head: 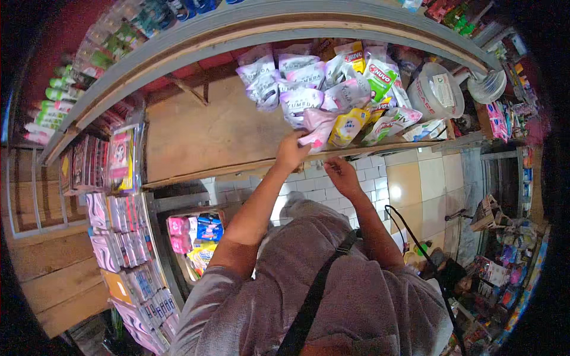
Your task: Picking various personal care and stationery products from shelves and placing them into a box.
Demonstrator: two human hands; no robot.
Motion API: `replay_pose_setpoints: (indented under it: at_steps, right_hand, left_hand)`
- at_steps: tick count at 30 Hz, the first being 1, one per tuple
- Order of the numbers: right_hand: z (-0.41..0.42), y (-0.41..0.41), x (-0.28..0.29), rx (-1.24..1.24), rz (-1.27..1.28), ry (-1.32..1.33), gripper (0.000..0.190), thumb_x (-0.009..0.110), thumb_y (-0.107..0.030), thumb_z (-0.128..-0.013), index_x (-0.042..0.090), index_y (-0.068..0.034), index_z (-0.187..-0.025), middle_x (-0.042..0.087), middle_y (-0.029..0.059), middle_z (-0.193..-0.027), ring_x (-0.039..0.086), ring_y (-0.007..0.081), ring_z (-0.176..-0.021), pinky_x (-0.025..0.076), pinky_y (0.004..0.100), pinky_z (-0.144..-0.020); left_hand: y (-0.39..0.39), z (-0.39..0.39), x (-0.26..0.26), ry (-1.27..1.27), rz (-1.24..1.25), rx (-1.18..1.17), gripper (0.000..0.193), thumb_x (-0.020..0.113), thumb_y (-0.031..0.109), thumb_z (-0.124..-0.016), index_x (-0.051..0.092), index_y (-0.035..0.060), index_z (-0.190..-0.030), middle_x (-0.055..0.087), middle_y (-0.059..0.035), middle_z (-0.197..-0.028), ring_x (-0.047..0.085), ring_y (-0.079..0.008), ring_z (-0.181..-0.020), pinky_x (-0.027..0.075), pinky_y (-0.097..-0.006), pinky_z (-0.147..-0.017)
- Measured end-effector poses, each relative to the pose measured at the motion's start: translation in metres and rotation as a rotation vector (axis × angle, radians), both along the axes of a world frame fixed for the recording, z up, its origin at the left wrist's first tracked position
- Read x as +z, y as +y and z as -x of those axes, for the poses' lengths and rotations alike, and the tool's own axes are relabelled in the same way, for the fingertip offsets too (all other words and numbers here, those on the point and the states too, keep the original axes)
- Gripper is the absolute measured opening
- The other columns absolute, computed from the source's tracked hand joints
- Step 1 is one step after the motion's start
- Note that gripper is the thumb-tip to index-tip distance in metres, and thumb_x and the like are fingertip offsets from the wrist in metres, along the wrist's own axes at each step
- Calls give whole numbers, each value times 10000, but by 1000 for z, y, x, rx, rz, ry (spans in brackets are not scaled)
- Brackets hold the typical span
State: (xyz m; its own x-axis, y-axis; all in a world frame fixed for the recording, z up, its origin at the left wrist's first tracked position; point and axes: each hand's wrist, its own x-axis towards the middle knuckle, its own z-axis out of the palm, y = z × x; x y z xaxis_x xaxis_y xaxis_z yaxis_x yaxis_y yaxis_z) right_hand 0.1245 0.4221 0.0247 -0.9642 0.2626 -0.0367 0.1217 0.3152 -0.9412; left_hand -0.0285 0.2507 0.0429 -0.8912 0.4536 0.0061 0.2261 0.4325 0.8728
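My left hand (290,150) grips the lower left side of a pink pouch (319,127) at the front edge of a wooden shelf (213,129). Just below that edge is my right hand (344,175), its fingers loosely curled; whether anything small is inside them is hidden. A yellow My Baby pouch (349,127) lies right beside the pink one. Behind them, white and purple Yumeda pouches (302,104) are grouped upright and leaning. Green Nuvo pouches (380,81) and a yellow Nuvo pouch (353,58) stand farther right.
A translucent plastic tub (429,95) and a small white fan (487,86) stand at the shelf's right end. Packed notebooks (122,160) border its left end. Overhead runs a grey shelf beam (267,22). A carton of packets (196,240) sits below left.
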Motion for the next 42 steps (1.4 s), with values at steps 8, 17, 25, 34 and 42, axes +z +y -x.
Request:
replay_pose_setpoints:
  at_steps: [8, 17, 25, 34, 42]
  right_hand:
    - [23, 30, 2, 79, -176, 67, 216, 701, -182, -948, 669, -19, -1087, 711, 172, -969, 709, 283, -874, 558, 389, -788]
    - [91, 48, 110, 85, -382, 59, 208, 776, -167, -865, 699, -51, -1019, 706, 114, -883, 694, 251, -774, 546, 379, -694]
    - [176, 54, 94, 251, -1310, 316, 185, 721, -230, -718, 733, -90, -837, 637, 87, -887, 596, 305, -1013, 408, 511, -902]
    - [186, 62, 75, 383, -1479, 195, 127, 657, -246, -782, 737, -150, -803, 687, 58, -917, 616, 261, -990, 401, 523, -897]
    - [173, 53, 126, 496, -1106, 288, 149, 684, -232, -840, 734, -92, -830, 715, 85, -876, 657, 306, -877, 461, 472, -879]
  left_hand:
    - [-10, -3, -55, -121, -247, 11, 310, 724, 101, -871, 710, 2, -1164, 741, -193, -1039, 732, -254, -900, 550, -350, -787]
    - [-53, -33, -5, -112, -422, 290, 223, 703, 17, -918, 704, -31, -1136, 734, -72, -1032, 634, -107, -928, 516, -283, -817]
    - [-81, -73, 20, -556, -944, 740, 440, 599, 272, -1039, 524, 23, -1395, 635, -85, -1298, 613, -213, -1174, 495, -384, -1006]
    - [-104, -104, 10, -770, -1289, 790, 629, 476, 497, -1060, 397, 54, -1498, 557, -134, -1438, 563, -294, -1304, 458, -491, -1117]
    - [-112, -112, 7, -916, -1379, 611, 519, 532, 411, -1056, 463, 79, -1449, 609, -109, -1376, 613, -280, -1248, 499, -495, -1072]
